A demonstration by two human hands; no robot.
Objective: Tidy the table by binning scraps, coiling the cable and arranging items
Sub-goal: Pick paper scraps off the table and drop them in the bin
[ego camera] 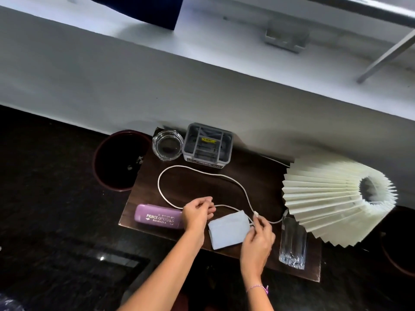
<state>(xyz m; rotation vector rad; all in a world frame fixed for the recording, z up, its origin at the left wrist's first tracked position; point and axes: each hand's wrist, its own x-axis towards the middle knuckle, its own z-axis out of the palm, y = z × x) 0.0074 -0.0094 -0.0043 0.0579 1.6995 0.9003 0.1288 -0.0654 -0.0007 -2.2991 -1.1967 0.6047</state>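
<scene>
A white cable [197, 170] lies in a wide loop across the dark wooden table [265, 176]. My left hand [197, 212] pinches the cable near the table's front, beside a purple spectacle case [157, 216]. My right hand [258, 241] holds the cable close to its white plug end [256, 213], just right of a folded white cloth [229, 232]. The cable runs on toward a pleated cream lamp shade [332, 203]. Left of the table stands a dark round bin [121, 160] with a few scraps inside.
A glass ashtray [167, 144] and a grey compartment box [207, 145] sit at the table's back edge against the white wall. A tall ribbed glass [293, 243] stands at the front right. Dark floor surrounds the table.
</scene>
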